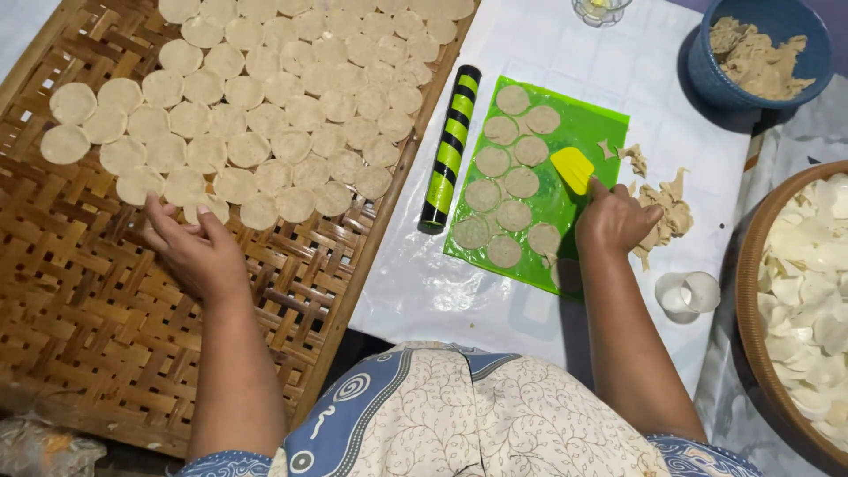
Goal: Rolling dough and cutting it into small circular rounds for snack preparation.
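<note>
The left hand [196, 247] lies flat and spread on a woven bamboo tray [106, 353], fingers open and gripping nothing, its fingertips touching a dough disc [205, 208] at the near edge of the many pale dough rounds [265, 97] laid in rows beyond it.

The right hand [614, 221] is closed around a yellow scraper [572, 168], whose blade juts out past the fingers onto a green mat [587, 119]. To the left of this hand, cut circles [508, 190] of dough lie on the mat in loose rows. Farther left, a rolling pin striped in green and black [449, 150] rests along the mat's edge, between the mat and the tray. Just to the right of the hand sits a heap of dough scraps [667, 208], touching or nearly touching the knuckles.

Nearer the person and to the right of the wrist stands a small white ring cutter [689, 293] on the white-covered bench [459, 291]. Beyond the right hand, well apart, a blue bowl [799, 18] holds more torn dough trimmings [755, 57]. To the far right a round wooden basket [751, 300] is filled with pale, thin chips [808, 283]. A glass [601, 9] peeks in at the top edge; its contents cannot be told.
</note>
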